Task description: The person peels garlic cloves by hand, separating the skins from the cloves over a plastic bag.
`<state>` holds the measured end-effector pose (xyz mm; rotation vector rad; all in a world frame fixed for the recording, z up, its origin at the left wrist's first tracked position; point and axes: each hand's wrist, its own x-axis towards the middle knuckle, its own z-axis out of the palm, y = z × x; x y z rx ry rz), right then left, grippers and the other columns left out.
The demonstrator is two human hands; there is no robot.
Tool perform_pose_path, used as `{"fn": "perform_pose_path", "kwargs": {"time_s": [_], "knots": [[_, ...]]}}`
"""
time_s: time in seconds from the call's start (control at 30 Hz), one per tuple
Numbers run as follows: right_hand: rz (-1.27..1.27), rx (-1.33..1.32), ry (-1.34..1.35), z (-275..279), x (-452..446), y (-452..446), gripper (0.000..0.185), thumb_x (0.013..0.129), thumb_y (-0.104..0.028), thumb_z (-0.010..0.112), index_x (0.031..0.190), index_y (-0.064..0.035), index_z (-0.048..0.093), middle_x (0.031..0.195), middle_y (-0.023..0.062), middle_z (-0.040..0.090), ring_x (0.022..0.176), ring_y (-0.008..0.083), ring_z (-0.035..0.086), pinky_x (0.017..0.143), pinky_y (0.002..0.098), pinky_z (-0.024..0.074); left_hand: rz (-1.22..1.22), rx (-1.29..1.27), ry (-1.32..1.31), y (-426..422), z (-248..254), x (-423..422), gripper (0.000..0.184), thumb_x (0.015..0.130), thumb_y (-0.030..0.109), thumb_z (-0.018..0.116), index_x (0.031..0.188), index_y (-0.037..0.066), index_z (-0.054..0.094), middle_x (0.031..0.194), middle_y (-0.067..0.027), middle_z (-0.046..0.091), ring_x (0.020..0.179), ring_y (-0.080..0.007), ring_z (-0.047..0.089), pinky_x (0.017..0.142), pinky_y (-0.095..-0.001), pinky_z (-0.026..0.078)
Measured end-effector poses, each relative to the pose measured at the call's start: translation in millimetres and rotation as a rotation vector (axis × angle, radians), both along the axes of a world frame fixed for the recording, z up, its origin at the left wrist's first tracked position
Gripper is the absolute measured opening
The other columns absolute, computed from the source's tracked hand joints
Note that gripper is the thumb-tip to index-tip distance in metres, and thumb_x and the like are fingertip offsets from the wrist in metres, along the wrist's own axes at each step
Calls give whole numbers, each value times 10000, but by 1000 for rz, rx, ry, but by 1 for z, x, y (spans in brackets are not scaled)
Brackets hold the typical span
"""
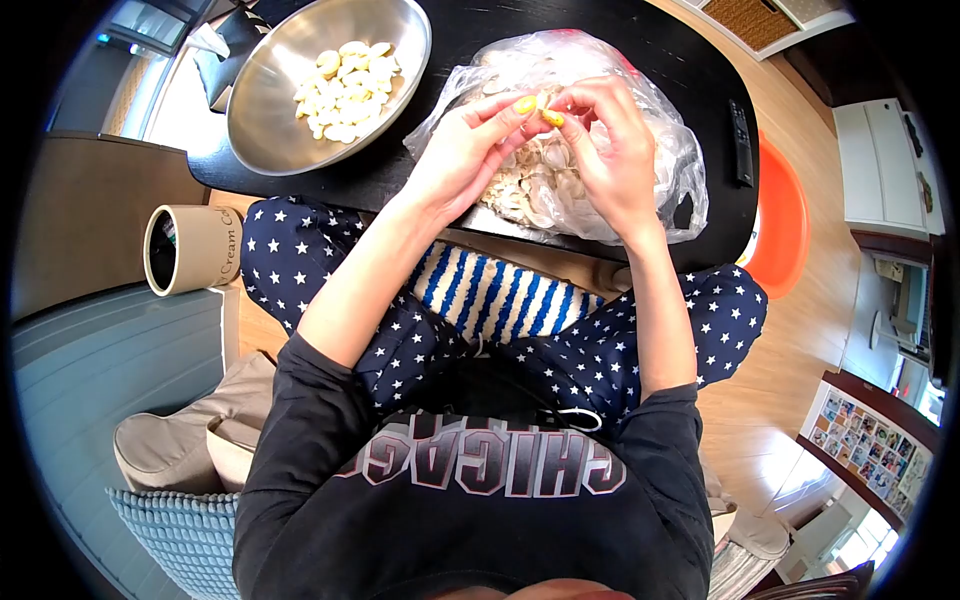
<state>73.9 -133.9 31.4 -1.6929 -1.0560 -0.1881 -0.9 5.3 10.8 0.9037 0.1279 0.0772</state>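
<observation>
My left hand [458, 155] and my right hand [618, 150] meet above an open clear plastic bag [685, 170]. Their fingertips pinch a small pale garlic clove [542, 101], mostly covered by the fingers. Both thumbnails are bright yellow. Inside the bag, below the hands, lies a heap of papery garlic skins [535, 190]. Left of the bag stands a wide steel bowl [255, 125], where peeled garlic cloves [350, 92] form a pile.
The black table [460, 30] carries the bowl, the bag and a remote control [740, 143] near its right edge. An orange seat [780, 220] is beyond that edge. On the left, a beige bin [205, 247] stands by my knee.
</observation>
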Motion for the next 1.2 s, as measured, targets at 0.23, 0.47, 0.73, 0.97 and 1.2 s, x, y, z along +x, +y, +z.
{"fn": "perform_pose_path", "kwargs": {"time_s": [0.23, 0.47, 0.73, 0.97, 1.2], "knots": [[44, -45, -86, -13, -2, 7, 129, 718, 7, 615, 835, -8, 563, 820, 92, 540, 796, 246, 531, 683, 311, 437, 154, -174, 68, 1, -10, 2, 255, 871, 92, 544, 1092, -34, 529, 1001, -81, 570, 885, -115, 537, 812, -215, 453], [114, -68, -2, -10, -7, 7, 132, 733, 10, 611, 857, -1, 566, 842, 84, 543, 757, 216, 539, 656, 293, 443, 239, -267, 54, 1, -17, 3, 240, 872, 97, 545, 1085, -13, 529, 972, -63, 572, 845, -97, 526, 781, -211, 441], [183, -50, 138, -14, -10, 7, 116, 757, 5, 599, 868, -2, 565, 846, 77, 546, 761, 181, 559, 662, 264, 449, 281, -292, 59, -1, -20, 3, 268, 862, 101, 565, 1102, -9, 515, 951, -50, 560, 829, -100, 516, 797, -212, 432], [178, 34, 223, -17, -9, 7, 101, 785, -1, 578, 884, 1, 555, 854, 77, 549, 779, 164, 562, 698, 254, 452, 358, -311, 99, -5, -15, 1, 300, 849, 89, 582, 1117, -14, 494, 967, -62, 548, 841, -114, 515, 822, -213, 435], [173, 185, 505, -25, -12, 10, 102, 826, -32, 566, 917, 5, 538, 886, 56, 558, 787, 110, 549, 694, 229, 442, 414, -274, 151, -6, -7, -2, 311, 846, 87, 586, 1122, -13, 485, 973, -68, 539, 863, -119, 515, 825, -206, 445]]}}
